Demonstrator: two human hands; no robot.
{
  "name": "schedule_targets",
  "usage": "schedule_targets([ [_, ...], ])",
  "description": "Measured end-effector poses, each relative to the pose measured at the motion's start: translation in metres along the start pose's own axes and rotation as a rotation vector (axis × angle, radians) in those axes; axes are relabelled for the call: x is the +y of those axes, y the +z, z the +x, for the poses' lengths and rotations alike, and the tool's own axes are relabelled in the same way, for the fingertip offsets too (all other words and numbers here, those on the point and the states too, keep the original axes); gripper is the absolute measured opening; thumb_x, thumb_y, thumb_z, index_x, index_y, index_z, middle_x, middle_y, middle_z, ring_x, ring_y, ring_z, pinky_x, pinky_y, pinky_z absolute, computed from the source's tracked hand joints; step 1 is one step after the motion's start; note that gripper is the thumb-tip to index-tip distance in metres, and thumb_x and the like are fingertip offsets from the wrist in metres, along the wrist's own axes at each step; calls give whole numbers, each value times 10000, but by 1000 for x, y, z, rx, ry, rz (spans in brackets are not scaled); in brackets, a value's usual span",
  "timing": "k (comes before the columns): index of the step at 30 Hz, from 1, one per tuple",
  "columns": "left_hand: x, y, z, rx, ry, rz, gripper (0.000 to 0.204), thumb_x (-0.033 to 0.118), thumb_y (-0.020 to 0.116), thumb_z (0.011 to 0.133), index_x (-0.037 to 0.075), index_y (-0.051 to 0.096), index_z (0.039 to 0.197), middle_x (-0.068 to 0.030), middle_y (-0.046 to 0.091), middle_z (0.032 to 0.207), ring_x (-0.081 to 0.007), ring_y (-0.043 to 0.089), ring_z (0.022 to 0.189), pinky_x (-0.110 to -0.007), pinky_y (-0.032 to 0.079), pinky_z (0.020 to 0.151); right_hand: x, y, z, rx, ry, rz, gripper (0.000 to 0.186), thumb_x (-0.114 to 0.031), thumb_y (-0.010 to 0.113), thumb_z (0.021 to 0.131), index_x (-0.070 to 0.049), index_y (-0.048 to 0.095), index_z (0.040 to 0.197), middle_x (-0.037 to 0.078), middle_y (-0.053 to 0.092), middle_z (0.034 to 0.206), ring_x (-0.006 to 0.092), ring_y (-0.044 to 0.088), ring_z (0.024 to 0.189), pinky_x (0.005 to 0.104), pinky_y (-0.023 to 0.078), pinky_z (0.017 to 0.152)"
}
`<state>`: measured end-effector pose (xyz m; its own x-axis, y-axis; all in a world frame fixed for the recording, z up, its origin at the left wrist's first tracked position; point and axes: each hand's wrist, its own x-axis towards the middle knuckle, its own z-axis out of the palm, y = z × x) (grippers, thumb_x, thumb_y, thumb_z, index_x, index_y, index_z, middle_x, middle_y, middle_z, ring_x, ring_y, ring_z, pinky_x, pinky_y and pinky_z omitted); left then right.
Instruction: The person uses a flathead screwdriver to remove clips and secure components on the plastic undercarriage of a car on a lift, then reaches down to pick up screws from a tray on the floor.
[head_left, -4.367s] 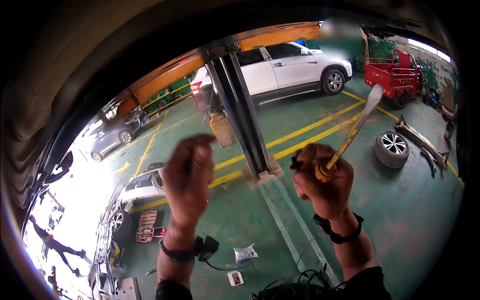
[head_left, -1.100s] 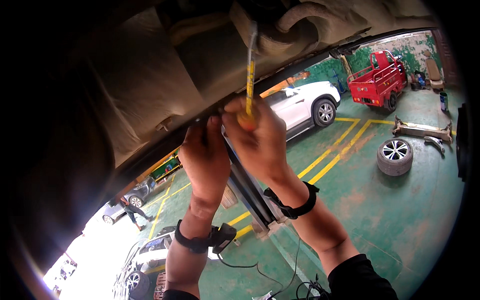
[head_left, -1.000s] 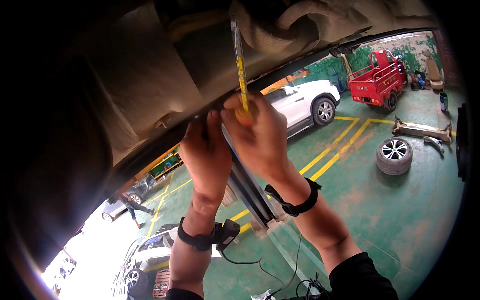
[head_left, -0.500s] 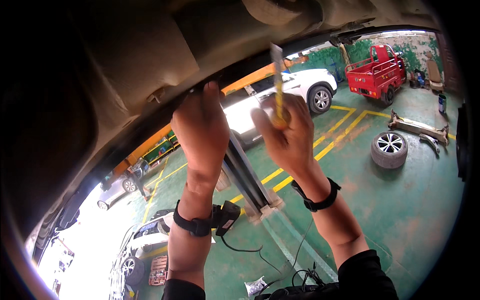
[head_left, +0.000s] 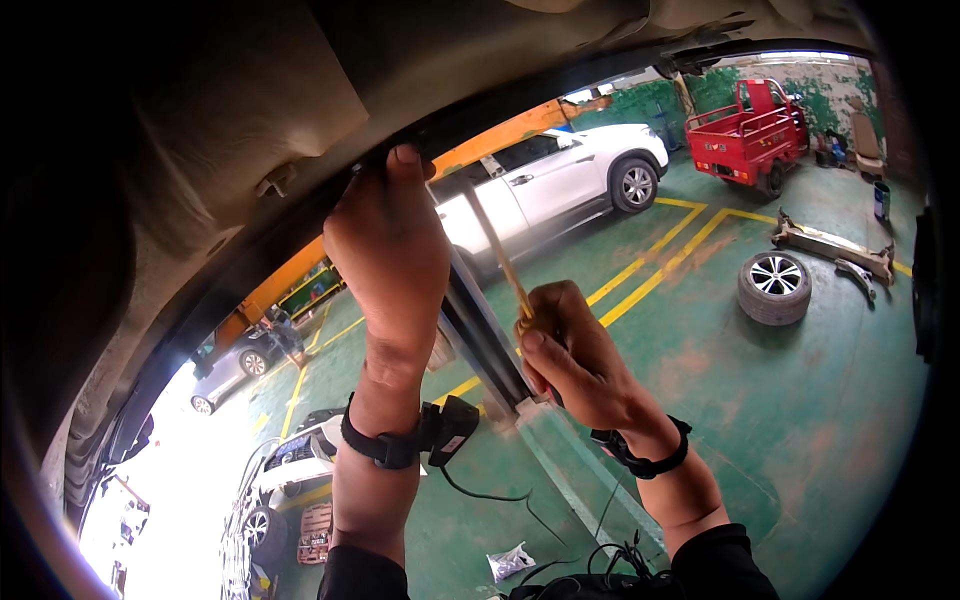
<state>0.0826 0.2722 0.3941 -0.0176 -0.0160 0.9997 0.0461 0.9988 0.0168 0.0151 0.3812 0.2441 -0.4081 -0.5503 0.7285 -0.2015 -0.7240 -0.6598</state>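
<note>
My left hand [head_left: 390,255] is raised to the dark lower edge [head_left: 450,120] of a vehicle overhead. Its fingers are curled in and its thumb lies against that edge; whatever they grip is hidden. Lower and to the right, my right hand [head_left: 580,360] is closed around a screwdriver [head_left: 500,255] with a yellow handle. The long shaft slants up and left, its tip blurred near my left wrist and apart from the vehicle. A small metal bracket [head_left: 276,181] sticks out of the underside [head_left: 250,110], left of my left hand.
A lift post [head_left: 490,345] stands behind my hands. Beyond are a white car [head_left: 560,175], a red cargo tricycle [head_left: 745,140], a loose wheel [head_left: 775,288] and a metal beam [head_left: 835,250]. A tool case [head_left: 315,532] lies lower left, with cables [head_left: 625,560] near me.
My right hand has dropped with the screwdriver, whose shaft has tilted from upright to leaning left. My left hand stays at the vehicle's edge, shifted slightly left in view.
</note>
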Motion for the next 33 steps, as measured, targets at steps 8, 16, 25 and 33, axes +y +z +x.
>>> schedule_targets([
  [8,5,-5,5,43,9,-1,292,191,593,960,-6,702,774,-153,666,667,-254,627,547,-311,468,561,19,-21,12,27,-243,-76,344,-176,622,964,-19,528,1256,39,632,928,107,514,774,294,452,732],
  [16,7,-10,5,47,10,82,310,209,619,950,10,712,730,-136,638,598,-217,588,476,-292,437,508,40,-75,20,120,-399,-609,323,31,760,769,-24,643,1065,122,651,1104,182,646,841,280,562,670],
  [25,4,-6,4,120,55,116,310,214,633,944,19,692,711,-104,666,610,-230,622,487,-293,450,500,34,-85,19,-295,-153,-111,312,124,570,874,10,646,1155,133,571,1254,212,622,1068,340,518,926],
  [33,5,-9,6,74,41,117,309,224,623,949,19,693,729,-101,683,633,-241,657,527,-302,469,516,7,-90,47,-586,-142,367,332,-122,539,899,106,656,1111,186,515,1321,281,611,1102,403,501,949],
])
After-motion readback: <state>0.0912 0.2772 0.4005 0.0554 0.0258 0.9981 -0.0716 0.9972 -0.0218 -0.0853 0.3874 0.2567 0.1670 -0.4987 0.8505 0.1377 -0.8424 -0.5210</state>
